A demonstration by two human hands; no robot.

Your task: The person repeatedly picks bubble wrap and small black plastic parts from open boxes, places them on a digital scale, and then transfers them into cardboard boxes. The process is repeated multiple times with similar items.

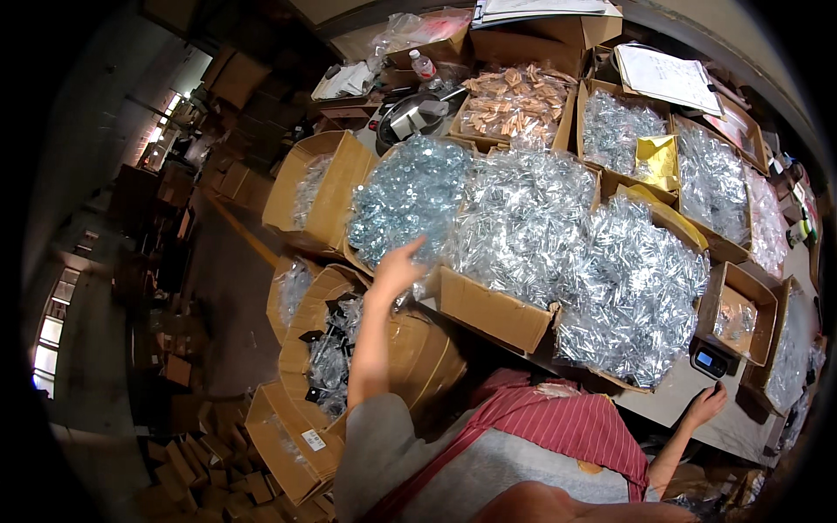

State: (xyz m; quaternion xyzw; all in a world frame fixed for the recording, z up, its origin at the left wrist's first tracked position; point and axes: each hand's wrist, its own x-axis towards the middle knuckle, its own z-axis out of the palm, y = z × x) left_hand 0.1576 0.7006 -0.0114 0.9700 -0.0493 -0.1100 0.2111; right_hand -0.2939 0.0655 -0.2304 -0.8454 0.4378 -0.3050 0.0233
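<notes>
Fingers of my left hand (398, 270), blurred, reach the heap of bluish clear bags (410, 193) at the worktop's (667, 403) left end; apart or together, I cannot tell. My right hand (704, 404), finger spacing likewise unclear, is at the near edge, beside a black display device (711, 359).

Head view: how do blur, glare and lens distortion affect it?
In the head view, the left hand looks motion-blurred, the right hand crisper; in the head view, glints break up the clear plastic packets, and the far-left window burns out against deep shadow; in the head view, fisheye distortion curves the upper-right wall.
</notes>
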